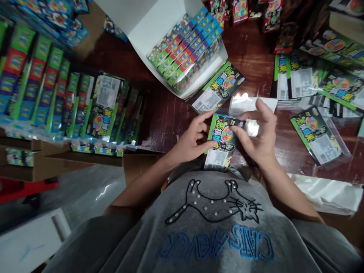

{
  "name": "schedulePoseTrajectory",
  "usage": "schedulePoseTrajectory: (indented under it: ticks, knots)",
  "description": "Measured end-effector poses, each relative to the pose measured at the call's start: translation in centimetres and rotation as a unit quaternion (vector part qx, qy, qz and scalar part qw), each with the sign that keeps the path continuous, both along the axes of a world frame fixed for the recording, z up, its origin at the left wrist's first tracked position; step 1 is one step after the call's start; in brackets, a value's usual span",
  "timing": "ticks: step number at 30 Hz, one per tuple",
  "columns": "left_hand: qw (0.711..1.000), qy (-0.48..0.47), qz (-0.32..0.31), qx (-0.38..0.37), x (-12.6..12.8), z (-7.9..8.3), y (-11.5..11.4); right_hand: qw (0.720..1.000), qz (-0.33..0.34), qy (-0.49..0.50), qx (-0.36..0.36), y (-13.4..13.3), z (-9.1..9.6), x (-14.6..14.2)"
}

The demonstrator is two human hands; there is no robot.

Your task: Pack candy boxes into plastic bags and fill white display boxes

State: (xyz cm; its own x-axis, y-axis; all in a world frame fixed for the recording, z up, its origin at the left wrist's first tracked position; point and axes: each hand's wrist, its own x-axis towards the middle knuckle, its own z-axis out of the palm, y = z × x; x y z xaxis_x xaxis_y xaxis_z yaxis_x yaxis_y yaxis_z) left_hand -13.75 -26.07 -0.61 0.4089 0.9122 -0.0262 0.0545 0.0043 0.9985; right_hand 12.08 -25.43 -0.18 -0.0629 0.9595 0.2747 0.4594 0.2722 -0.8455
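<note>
My left hand and my right hand both grip a green and black printed card pack close to my body, above the dark wooden table. My left fingers pinch its left edge. My right hand holds its upper right part together with a clear plastic sleeve that sticks out past the pack's far end. A second pack of the same print lies just beyond my hands.
An open white box holds rows of small colourful packs. Cardboard trays of packs stand at the left. More sleeved packs lie at the right, and a pile of clear bags is by my right forearm.
</note>
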Motion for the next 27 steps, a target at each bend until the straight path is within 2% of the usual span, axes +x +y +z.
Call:
schedulePoseTrajectory:
  ticks: [4, 6, 8, 12, 14, 17, 20, 24, 27]
  knots:
    - [0.998, 0.0, -0.055, -0.003, -0.5, 0.3, 0.4, 0.994, 0.063, 0.072, -0.052, -0.1, 0.1, -0.9]
    - [0.997, -0.008, -0.072, 0.001, -0.6, 0.3, 0.7, 0.993, 0.055, 0.088, -0.054, -0.1, 0.0, -1.2]
    - [0.997, -0.013, -0.081, 0.006, -0.7, 0.2, 0.8, 0.996, 0.011, 0.077, -0.034, -0.5, -0.5, -1.4]
    - [0.997, -0.007, -0.08, 0.005, -0.7, 0.0, 0.9, 0.99, -0.117, 0.033, 0.072, -1.7, -1.7, -2.3]
    - [0.997, -0.013, -0.077, -0.005, -0.7, 0.1, 1.0, 0.984, -0.145, 0.037, 0.091, -2.2, -2.2, -3.0]
    - [0.996, -0.03, -0.08, -0.007, -0.8, 0.4, 1.8, 0.988, -0.109, 0.1, 0.036, -2.4, -2.2, -3.9]
    - [0.997, -0.025, -0.07, 0.033, -0.8, 0.9, 2.9, 0.985, -0.042, 0.166, -0.01, -2.1, -1.8, -4.2]
    - [0.995, 0.0, 0.002, 0.102, -0.5, 1.0, 3.8, 0.984, 0.031, 0.169, -0.038, -1.6, -1.0, -3.5]
    - [0.996, -0.012, 0.061, 0.062, 0.0, 0.9, 3.6, 0.99, 0.01, 0.134, -0.053, -1.5, -0.1, -2.8]
